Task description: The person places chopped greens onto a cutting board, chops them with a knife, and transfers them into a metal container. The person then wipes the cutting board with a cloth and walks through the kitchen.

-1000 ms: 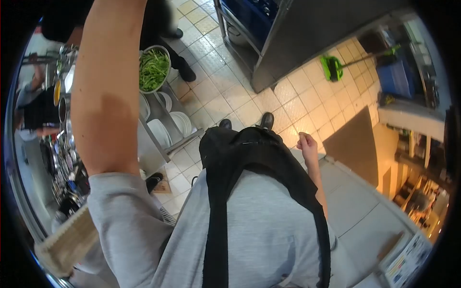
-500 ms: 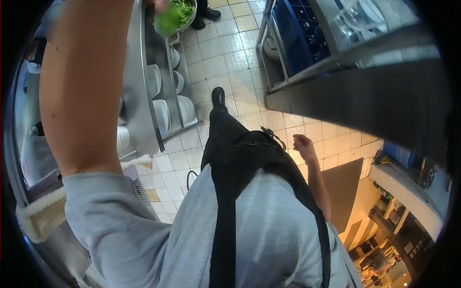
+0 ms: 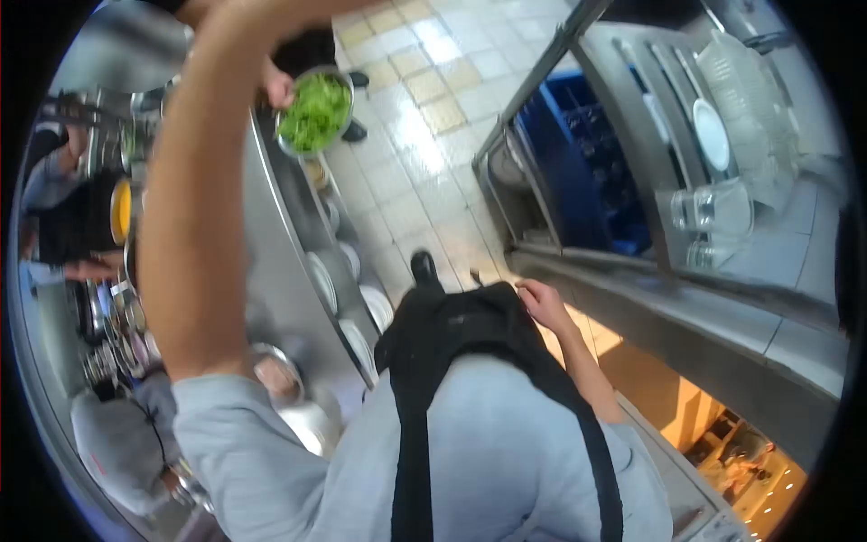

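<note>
My left arm (image 3: 203,208) reaches up across the left side, and its hand is beyond the top edge. My right hand (image 3: 542,303) hangs low beside my black apron (image 3: 456,321), fingers curled, with nothing visible in them. Past my left forearm, another person's hand (image 3: 278,88) grips the rim of a bowl (image 3: 350,116) of green leaves (image 3: 316,113). Below that bowl, white plates (image 3: 375,307) are stacked on shelves under a steel counter (image 3: 289,271).
At right stands a steel rack holding a blue crate (image 3: 578,163), with a white oval dish (image 3: 712,134) and clear containers (image 3: 713,212) above. People work at left, one in a grey shirt (image 3: 126,443). A yellow-filled pan (image 3: 120,210) is near them. Tiled floor (image 3: 397,181) runs between.
The view has shifted, bringing the bowl of greens lower and wholly into sight. My left forearm now bends toward the right at the top. My right hand has come closer to the apron.
</note>
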The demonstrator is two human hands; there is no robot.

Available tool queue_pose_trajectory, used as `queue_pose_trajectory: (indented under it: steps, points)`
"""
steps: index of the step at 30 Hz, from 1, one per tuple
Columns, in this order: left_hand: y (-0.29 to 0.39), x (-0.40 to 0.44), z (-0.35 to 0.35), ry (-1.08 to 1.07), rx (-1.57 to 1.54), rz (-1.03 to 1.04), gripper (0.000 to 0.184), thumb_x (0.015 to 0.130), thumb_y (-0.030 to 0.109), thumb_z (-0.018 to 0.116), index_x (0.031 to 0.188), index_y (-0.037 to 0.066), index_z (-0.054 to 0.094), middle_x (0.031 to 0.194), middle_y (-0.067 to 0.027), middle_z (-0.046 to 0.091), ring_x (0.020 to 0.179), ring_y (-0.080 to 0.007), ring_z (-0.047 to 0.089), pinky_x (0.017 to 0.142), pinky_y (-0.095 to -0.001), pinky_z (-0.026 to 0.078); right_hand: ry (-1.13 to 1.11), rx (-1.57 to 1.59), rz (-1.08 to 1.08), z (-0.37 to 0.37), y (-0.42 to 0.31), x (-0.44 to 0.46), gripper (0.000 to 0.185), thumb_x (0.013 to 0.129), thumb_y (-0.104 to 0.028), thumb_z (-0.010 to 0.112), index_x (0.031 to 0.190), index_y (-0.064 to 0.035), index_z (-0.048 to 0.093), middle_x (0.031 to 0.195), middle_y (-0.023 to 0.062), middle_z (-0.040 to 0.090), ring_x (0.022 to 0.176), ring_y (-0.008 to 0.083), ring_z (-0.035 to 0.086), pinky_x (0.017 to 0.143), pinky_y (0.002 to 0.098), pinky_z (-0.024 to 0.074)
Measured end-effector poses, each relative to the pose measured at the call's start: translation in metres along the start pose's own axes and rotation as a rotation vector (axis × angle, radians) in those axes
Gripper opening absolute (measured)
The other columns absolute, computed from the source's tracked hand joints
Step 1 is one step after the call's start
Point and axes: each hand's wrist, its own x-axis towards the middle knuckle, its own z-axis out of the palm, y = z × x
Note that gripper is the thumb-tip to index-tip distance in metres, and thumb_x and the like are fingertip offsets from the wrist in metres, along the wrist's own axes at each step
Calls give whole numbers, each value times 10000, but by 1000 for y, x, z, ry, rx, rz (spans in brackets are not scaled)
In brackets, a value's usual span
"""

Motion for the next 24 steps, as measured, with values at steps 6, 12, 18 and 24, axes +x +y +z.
queue_pose_trajectory:
  steps: [6,12,18,24]
  points:
    - [-48,77,23,-567,-190,-125,479,983,325,621,1346,13,608,1216,-235,690,1133,-338,679,997,-392,518,246,304,161,-13,-33,101,217,1019,-152,590,1138,-7,699,790,25,663,673,90,606,622,261,504]
    - [-133,128,100,-332,-309,-78,450,963,312,649,1304,19,627,1167,-239,696,1058,-351,695,917,-423,552,245,486,223,-34,-46,205,210,1012,-130,594,1148,-5,693,802,21,664,675,83,605,628,254,504]
    - [-223,42,152,-515,-490,-455,481,980,341,640,1331,12,620,1187,-223,705,1079,-289,689,939,-376,535,15,392,79,-64,-66,365,250,982,-180,618,1167,-36,704,918,121,729,806,219,701,739,323,550]
    - [-315,-13,177,-546,-820,-1082,509,984,327,660,1366,-3,593,1121,-170,728,1005,-231,689,878,-372,541,70,121,-175,-95,-114,501,286,998,-235,622,1182,-29,696,891,94,729,794,145,665,737,314,543]
